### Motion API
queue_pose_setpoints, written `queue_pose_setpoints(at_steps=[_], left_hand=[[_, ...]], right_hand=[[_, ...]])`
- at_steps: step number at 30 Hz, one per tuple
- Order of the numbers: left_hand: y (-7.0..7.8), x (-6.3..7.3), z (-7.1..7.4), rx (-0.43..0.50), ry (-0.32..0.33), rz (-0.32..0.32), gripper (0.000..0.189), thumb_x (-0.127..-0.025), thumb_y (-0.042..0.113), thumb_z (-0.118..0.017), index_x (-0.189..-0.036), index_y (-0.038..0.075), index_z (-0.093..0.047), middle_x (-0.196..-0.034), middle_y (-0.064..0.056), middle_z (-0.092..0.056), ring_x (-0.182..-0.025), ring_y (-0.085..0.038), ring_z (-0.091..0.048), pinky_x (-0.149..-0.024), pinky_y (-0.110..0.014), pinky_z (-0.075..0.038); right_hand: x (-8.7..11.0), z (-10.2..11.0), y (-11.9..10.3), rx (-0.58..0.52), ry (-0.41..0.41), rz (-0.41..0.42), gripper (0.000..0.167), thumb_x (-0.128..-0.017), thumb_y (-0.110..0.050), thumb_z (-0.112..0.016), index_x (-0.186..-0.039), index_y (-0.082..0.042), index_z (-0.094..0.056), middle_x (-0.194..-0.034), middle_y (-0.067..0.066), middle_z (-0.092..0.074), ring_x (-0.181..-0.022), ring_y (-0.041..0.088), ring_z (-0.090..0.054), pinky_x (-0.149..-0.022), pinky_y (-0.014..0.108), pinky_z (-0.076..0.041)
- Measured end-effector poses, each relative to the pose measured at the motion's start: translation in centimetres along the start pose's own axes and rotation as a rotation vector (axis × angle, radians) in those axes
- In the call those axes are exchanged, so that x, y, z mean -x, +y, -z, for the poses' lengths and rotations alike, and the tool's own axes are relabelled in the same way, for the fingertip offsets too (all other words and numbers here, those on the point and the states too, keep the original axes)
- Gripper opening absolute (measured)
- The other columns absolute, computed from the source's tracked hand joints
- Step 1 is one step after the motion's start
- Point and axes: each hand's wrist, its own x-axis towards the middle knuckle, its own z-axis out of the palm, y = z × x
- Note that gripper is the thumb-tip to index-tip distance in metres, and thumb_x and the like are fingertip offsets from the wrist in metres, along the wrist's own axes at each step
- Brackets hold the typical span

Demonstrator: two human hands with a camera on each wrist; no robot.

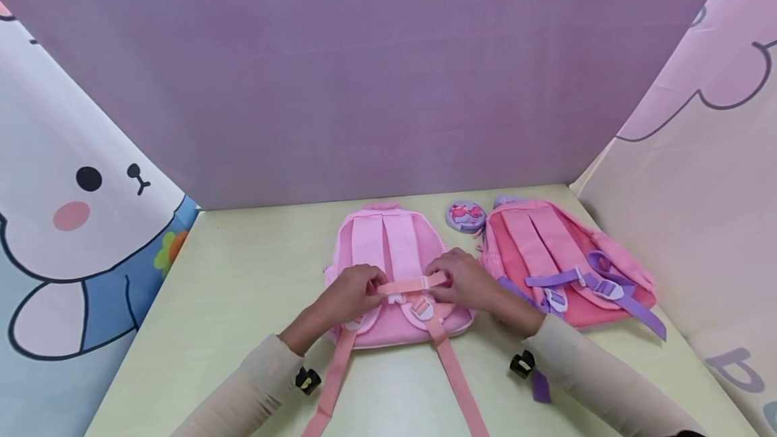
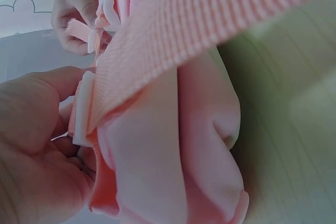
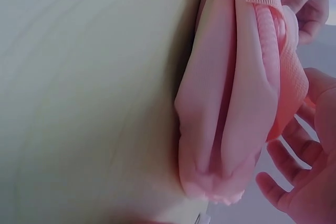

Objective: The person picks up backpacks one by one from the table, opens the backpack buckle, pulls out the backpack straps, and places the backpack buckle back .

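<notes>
Pinching orange strap (image 1: 402,286): fingers (image 1: 370,276) of left hand (image 1: 352,293), right hand (image 1: 464,280); purple b-like letter (image 1: 730,358) on wall (image 1: 686,235).

The table (image 1: 255,275) bears one backpack (image 1: 397,251) centrally, another backpack (image 1: 573,255) near its right edge, a pouch (image 1: 466,216) between, near the back edge.

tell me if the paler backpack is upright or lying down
Lying down: the paler backpack rests on the table, shoulder straps facing up.
</notes>
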Motion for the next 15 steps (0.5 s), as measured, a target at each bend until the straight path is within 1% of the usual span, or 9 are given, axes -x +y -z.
queue_pose_setpoints(at_steps=[6, 9, 12, 15], left_hand=[[0.20, -0.17, 0.00, -0.035, -0.014, 0.000, 0.018, -0.088, 0.010, -0.077, -0.106, 0.008, -0.072, -0.085, 0.002, -0.062, -0.077, -0.010, -0.054, -0.065, -0.020, -0.050], [0.34, -0.20, -0.04, -0.051, -0.020, 0.000, 0.018, -0.088, 0.009, -0.076, -0.106, 0.007, -0.073, -0.086, 0.002, -0.062, -0.077, -0.010, -0.053, -0.065, -0.020, -0.050], [0.45, -0.19, -0.13, -0.064, -0.020, 0.002, 0.017, -0.089, 0.008, -0.076, -0.105, 0.007, -0.073, -0.086, 0.001, -0.062, -0.077, -0.011, -0.054, -0.066, -0.020, -0.049], [0.47, -0.17, -0.22, -0.076, -0.017, -0.004, 0.016, -0.089, 0.009, -0.077, -0.104, 0.008, -0.073, -0.086, 0.001, -0.063, -0.078, -0.010, -0.053, -0.067, -0.020, -0.049]], right_hand=[[0.54, 0.54, 0.40, 0.015, 0.008, 0.004, 0.023, -0.081, -0.026, -0.085, -0.100, -0.020, -0.074, -0.081, -0.008, -0.063, -0.096, 0.017, -0.056, -0.082, 0.036, -0.043], [0.76, 0.70, 0.57, 0.031, -0.002, 0.010, 0.023, -0.082, -0.026, -0.085, -0.102, -0.020, -0.074, -0.081, -0.010, -0.064, -0.095, 0.017, -0.056, -0.082, 0.036, -0.045], [0.91, 0.82, 0.71, 0.052, -0.013, 0.009, 0.023, -0.082, -0.027, -0.084, -0.102, -0.020, -0.074, -0.083, -0.011, -0.065, -0.096, 0.017, -0.057, -0.086, 0.039, -0.046], [1.07, 1.00, 0.78, 0.074, -0.024, 0.004, 0.023, -0.083, -0.028, -0.084, -0.102, -0.020, -0.074, -0.080, -0.011, -0.064, -0.095, 0.016, -0.056, -0.089, 0.040, -0.046]])
